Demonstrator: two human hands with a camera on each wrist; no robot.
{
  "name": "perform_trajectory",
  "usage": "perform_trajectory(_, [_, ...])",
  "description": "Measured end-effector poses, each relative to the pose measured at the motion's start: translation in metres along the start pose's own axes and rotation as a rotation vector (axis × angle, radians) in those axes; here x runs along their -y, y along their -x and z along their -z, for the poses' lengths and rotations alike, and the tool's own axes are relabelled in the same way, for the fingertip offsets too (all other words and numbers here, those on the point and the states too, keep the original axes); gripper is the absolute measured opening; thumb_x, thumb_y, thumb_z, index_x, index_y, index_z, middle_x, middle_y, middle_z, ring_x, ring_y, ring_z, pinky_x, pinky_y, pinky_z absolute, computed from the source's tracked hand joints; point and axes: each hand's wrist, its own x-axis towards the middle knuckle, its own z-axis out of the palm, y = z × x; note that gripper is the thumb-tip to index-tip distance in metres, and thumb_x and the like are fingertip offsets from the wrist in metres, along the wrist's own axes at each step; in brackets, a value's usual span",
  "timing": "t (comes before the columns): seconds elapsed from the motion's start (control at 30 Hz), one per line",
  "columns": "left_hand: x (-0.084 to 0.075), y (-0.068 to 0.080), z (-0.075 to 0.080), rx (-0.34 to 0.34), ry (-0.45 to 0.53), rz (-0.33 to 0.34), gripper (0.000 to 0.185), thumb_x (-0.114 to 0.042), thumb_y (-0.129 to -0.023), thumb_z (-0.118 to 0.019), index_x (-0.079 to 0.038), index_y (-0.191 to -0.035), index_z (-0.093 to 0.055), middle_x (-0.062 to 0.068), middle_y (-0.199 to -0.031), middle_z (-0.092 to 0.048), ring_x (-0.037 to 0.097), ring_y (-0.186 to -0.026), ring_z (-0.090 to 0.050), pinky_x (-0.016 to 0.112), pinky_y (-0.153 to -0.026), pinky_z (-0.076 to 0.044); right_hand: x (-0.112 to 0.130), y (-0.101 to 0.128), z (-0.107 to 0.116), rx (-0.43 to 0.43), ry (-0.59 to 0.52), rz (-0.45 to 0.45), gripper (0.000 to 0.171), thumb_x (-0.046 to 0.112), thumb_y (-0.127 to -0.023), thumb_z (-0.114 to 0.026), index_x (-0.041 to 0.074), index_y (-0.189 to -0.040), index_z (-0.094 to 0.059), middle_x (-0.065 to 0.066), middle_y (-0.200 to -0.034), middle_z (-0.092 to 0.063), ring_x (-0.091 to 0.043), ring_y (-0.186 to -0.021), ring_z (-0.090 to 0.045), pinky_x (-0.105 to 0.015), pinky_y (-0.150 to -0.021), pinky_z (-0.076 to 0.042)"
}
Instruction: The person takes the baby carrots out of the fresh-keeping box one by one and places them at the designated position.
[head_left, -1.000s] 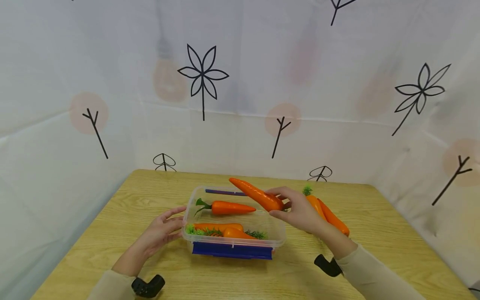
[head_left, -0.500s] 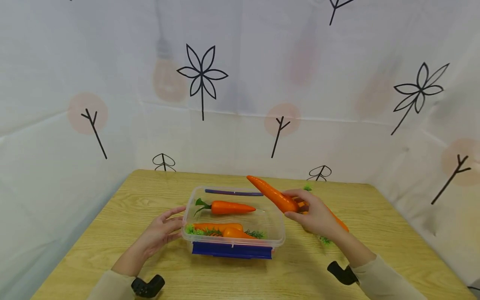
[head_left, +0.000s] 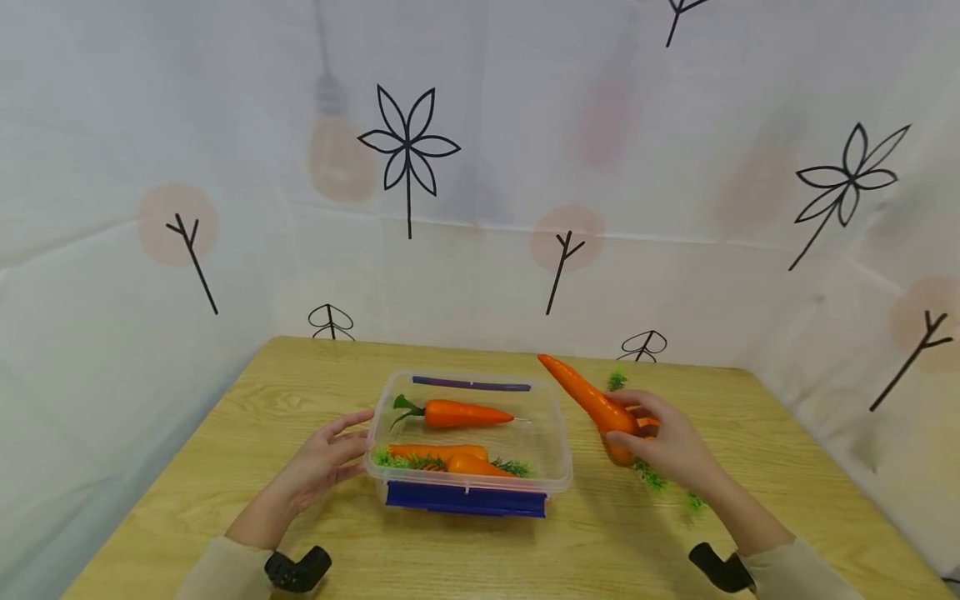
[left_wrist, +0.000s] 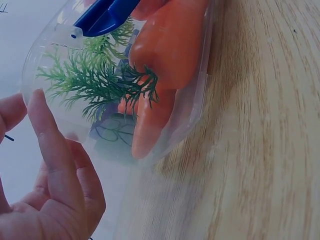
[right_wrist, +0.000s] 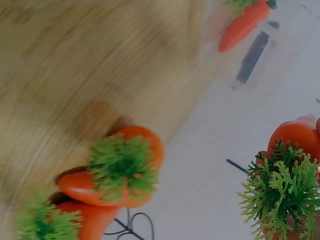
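A clear plastic box (head_left: 553,483) with blue latches holds several toy carrots: one lies along the back (head_left: 463,414), others with leafy green tops lie at the front (head_left: 435,452). My left hand (head_left: 322,462) rests its loosely spread fingers at the box's left end; the left wrist view shows a fingertip (left_wrist: 37,97) right at the clear rim. To the right of the box, my right hand (head_left: 667,437) grips an orange carrot (head_left: 585,396) by its thick end, tip raised toward the back left. Its leafy top (right_wrist: 282,192) shows in the right wrist view.
More carrots with green tops lie on the wooden table (head_left: 330,375) right of the box, partly hidden by my right hand; the right wrist view shows these carrots (right_wrist: 92,187) close together. A white patterned cloth (head_left: 480,183) hangs behind the table.
My right hand has moved right with the carrot, from over the box's right end to over the carrots on the table. My left hand and the box have stayed put.
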Motion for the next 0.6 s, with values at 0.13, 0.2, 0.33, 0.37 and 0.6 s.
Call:
perform_trajectory(0.13, [-0.001, 0.000, 0.001, 0.012, 0.002, -0.006, 0.062, -0.014, -0.091, -0.060, -0.001, -0.142, -0.028, 0.016, -0.121, -0.050, 0.017, -0.095, -0.059, 0.027, -0.078, -0.051, -0.009, 0.005, 0.006, -0.012, 0.012, -0.071, 0.047, 0.012, -0.081, -0.072, 0.005, -0.124, -0.055, -0.017, -0.113, -0.057, -0.029, -0.089, -0.059, -0.027, -0.068, -0.052])
perform_trajectory(0.2, [-0.001, 0.001, 0.001, 0.018, 0.001, -0.007, 0.063, -0.013, -0.091, -0.060, -0.001, -0.143, -0.027, 0.015, -0.121, -0.050, 0.017, -0.095, -0.059, 0.027, -0.078, -0.051, -0.013, 0.008, 0.009, -0.019, 0.014, -0.098, 0.047, 0.014, -0.082, -0.072, 0.005, -0.124, -0.055, -0.018, -0.114, -0.056, -0.029, -0.091, -0.058, -0.026, -0.069, -0.052])
perform_trajectory(0.33, [-0.002, 0.001, 0.001, 0.023, 0.000, -0.011, 0.063, -0.013, -0.091, -0.060, -0.001, -0.143, -0.026, 0.015, -0.121, -0.051, 0.017, -0.095, -0.059, 0.026, -0.077, -0.051, -0.020, 0.014, 0.014, -0.038, 0.032, -0.106, 0.047, 0.015, -0.083, -0.071, 0.004, -0.124, -0.054, -0.018, -0.117, -0.054, -0.023, -0.093, -0.055, -0.024, -0.070, -0.051])
perform_trajectory(0.37, [-0.002, 0.001, 0.001, 0.024, 0.000, -0.011, 0.063, -0.013, -0.091, -0.060, -0.001, -0.143, -0.026, 0.014, -0.121, -0.051, 0.017, -0.095, -0.059, 0.027, -0.078, -0.051, -0.022, 0.015, 0.015, -0.047, 0.043, -0.107, 0.046, 0.016, -0.083, -0.071, 0.004, -0.124, -0.055, -0.018, -0.117, -0.054, -0.020, -0.093, -0.054, -0.023, -0.071, -0.051])
perform_trajectory(0.6, [-0.003, 0.001, 0.000, 0.023, 0.020, -0.004, 0.063, -0.012, -0.091, -0.060, 0.000, -0.143, -0.026, 0.015, -0.121, -0.051, 0.017, -0.095, -0.059, 0.027, -0.078, -0.051, -0.040, 0.022, 0.026, -0.102, 0.107, -0.130, 0.048, 0.015, -0.081, -0.073, 0.003, -0.125, -0.055, -0.019, -0.115, -0.055, -0.009, -0.090, -0.053, -0.021, -0.067, -0.050])
